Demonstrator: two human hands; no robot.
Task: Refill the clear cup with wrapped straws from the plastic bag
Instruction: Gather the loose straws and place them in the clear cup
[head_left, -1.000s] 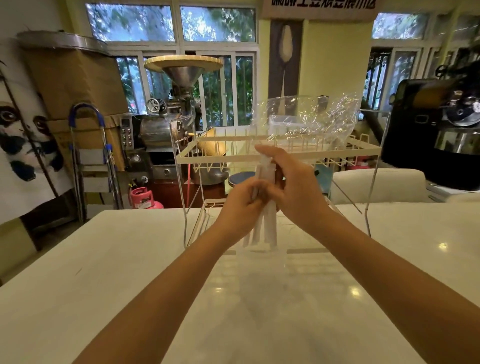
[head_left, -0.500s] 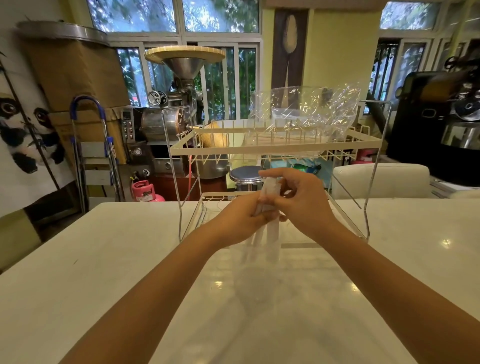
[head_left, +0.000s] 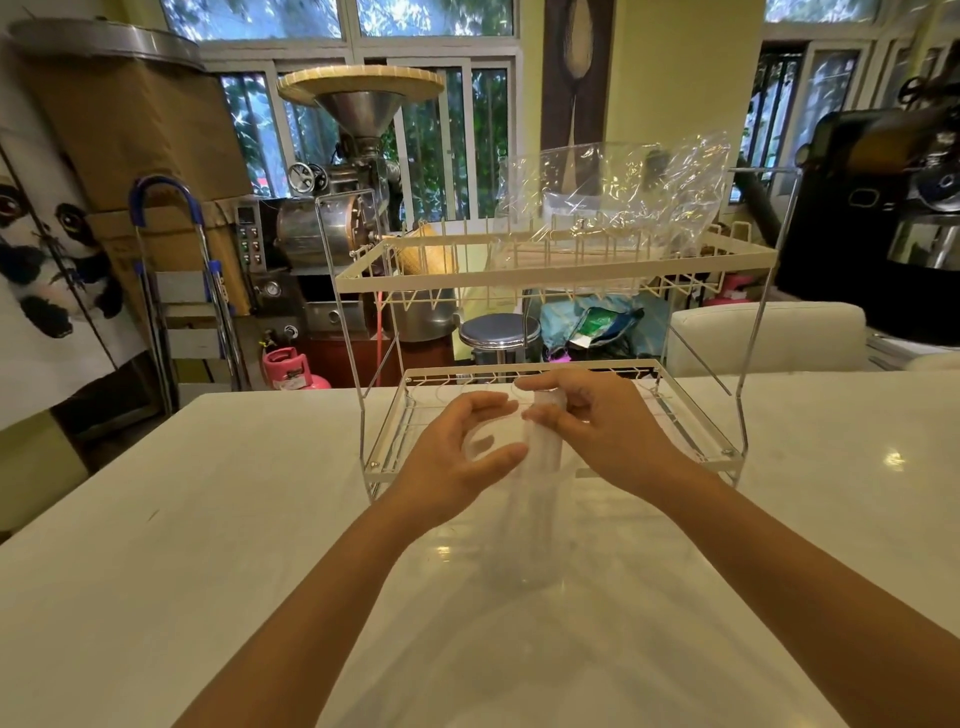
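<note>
Head view: right hand pinches wrapped straws standing in the clear cup, left hand loosened beside it

One head-worn wide-angle view faces forward and down across the bench, close above both forearms.

Glossy white table; crinkled clear plastic bag.

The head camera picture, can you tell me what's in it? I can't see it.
Two hands, the left hand and right hand, hold a bundle of wrapped straws upright over a clear cup on a white table. Behind them a two-level wire rack carries a crumpled plastic bag on top.
</note>
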